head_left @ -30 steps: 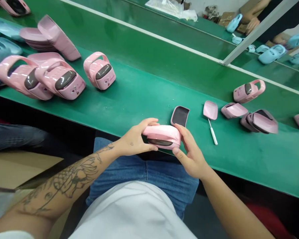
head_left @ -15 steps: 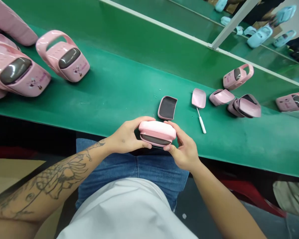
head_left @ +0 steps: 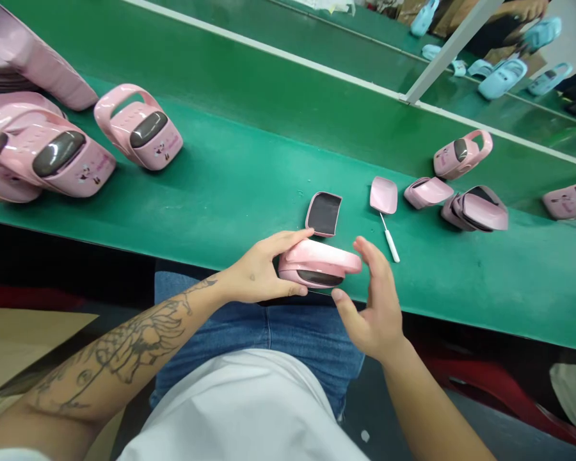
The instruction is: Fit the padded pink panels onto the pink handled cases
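Observation:
My left hand (head_left: 258, 270) is shut on a glossy pink plastic case (head_left: 319, 265) with a dark oval window, holding it at the belt's near edge. My right hand (head_left: 375, 308) is open just right of the case, fingers spread and apparently off it. Beyond the case lie a pink lid with a dark lining (head_left: 323, 214) and a pink paddle with a white handle (head_left: 384, 195). Loose pink shells (head_left: 477, 209) are to the right. Finished pink handled cases (head_left: 139, 128) stand at the left, and another (head_left: 462, 154) stands at the right.
The green belt (head_left: 221, 173) runs across in front of me, with a white rail (head_left: 317, 67) along its far side. Pale blue cases (head_left: 502, 78) lie on a farther belt, near a co-worker's hand (head_left: 528, 9). Below are my jeans (head_left: 211, 314), cardboard (head_left: 29, 346) and a red stool (head_left: 489, 384).
My right hand has let go of the case and moved right with its fingers spread. My left hand now holds the case alone. The whole view has shifted slightly.

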`<state>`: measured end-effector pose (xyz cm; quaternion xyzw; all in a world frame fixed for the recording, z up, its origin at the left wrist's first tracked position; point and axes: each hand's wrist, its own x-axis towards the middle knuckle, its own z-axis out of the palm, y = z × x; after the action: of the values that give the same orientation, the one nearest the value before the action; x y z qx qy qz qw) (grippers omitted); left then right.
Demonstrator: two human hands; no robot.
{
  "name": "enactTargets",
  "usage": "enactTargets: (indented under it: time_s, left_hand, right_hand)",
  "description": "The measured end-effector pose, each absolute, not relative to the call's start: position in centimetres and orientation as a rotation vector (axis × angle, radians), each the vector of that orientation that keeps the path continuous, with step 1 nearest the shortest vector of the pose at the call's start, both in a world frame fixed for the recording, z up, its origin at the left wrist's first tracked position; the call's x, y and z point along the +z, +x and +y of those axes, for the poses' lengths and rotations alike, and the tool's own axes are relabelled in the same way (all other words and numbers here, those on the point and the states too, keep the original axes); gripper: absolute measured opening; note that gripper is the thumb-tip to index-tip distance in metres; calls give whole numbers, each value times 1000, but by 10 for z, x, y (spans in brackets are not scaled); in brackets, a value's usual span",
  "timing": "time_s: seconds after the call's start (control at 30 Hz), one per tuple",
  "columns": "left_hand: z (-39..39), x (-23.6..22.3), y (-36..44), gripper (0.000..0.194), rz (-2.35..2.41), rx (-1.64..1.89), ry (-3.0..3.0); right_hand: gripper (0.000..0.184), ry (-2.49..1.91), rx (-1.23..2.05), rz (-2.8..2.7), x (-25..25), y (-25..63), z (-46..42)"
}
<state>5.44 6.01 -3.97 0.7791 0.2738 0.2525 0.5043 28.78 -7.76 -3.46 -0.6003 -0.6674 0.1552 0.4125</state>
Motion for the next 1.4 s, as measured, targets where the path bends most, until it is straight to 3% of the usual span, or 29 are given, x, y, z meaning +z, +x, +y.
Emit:
enactTargets:
  time_s: [0.1,0.23,0.57,0.73,0.9,1.07,1.3,1.4]
  left_hand:
    - [50,-14,56,96,707,699,2081]
    - [47,0,55,74,684,728,2224]
    - [65,-9,27,112,674,410,1991]
    - [63,-18,27,100,667,530,1847]
    - [64,-19,29,96,638,568,1697]
    - [64,-14,30,93,675,546,1586]
    - [62,-19,29,111,745,462,1721]
    - [62,-30,31,108,706,524,1615]
  right_hand:
    - [88,-1470,279,-1863,-12,279,-70]
    - [77,-1465,606,-1844,-7,273,-54]
    - [68,-1540,811,-2018,18,268,-30]
    - [67,-1601,818,-2072,34,259,-20]
    - [50,-1668,824,-2083,39,250,-16]
    - [47,-1758,932,-1955,42,248,-10]
    - [60,-1749,1028,-2033,48,253,8]
    - [63,-1689,961,-2089,48,254,9]
